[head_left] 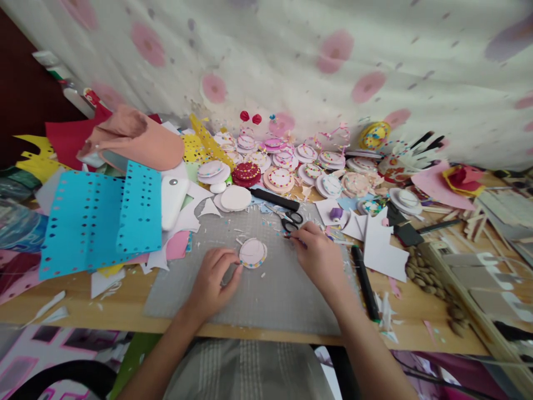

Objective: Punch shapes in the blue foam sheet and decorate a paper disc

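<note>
A small round white disc (252,251) lies on the grey cutting mat (266,303), with coloured dots along its lower rim and a thinner round piece on top. My left hand (215,280) has thumb and forefinger pinched at the disc's left edge. To the right, over the mat, my right hand (318,256) is closed, fingertips together around something small with a dark tip that I cannot make out. Black-handled scissors (291,220) lie just beyond those fingertips. Behind them rests a black stick-shaped tool (275,199).
Decorated layered discs (280,179) crowd the table's back. Plain white discs (235,198) lie behind the mat. Blue dotted sheets (89,222), a peach cap (133,139) and a white device (174,201) are left. A black marker (365,283) and white offcuts (385,250) lie right.
</note>
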{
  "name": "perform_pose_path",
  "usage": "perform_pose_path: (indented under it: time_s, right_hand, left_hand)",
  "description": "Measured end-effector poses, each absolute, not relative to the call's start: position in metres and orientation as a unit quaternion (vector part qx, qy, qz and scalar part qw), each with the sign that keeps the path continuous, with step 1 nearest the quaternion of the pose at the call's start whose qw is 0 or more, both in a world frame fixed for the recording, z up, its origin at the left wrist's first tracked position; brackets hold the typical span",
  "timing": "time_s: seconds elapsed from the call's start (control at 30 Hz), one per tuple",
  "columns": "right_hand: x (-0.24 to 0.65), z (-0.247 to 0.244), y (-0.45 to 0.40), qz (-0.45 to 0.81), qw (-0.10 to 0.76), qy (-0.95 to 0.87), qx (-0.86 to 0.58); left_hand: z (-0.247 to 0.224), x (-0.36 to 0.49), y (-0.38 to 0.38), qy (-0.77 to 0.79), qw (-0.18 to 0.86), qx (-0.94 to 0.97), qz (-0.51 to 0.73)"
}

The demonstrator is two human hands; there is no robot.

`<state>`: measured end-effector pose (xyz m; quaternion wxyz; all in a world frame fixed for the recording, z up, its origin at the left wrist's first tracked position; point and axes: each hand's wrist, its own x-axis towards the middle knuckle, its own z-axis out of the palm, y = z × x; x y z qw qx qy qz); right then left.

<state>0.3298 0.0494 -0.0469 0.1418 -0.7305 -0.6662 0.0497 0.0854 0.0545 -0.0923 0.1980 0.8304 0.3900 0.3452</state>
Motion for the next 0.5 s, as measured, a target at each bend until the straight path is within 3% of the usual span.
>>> perform_pose_path:
  time_s: [0.33, 0.43, 0.5]
  right_hand:
    - [0.312, -0.039, 0.063, 0.058, 0.014, -0.653, -0.755]
    - [0.312, -0.034, 0.065, 0.056, 0.029, -0.654, -0.754]
    - [0.314, -0.03, 0.063, 0.056, 0.081, -0.652, -0.751]
  left_hand:
    - [-0.091, 0.086, 0.055, 0.4, 0.219, 0.81, 0.368]
    - [-0.09, 0.086, 0.055, 0.4, 0.22, 0.81, 0.369]
    - [-0.09, 0.086, 0.055, 0.408, 0.211, 0.804, 0.378]
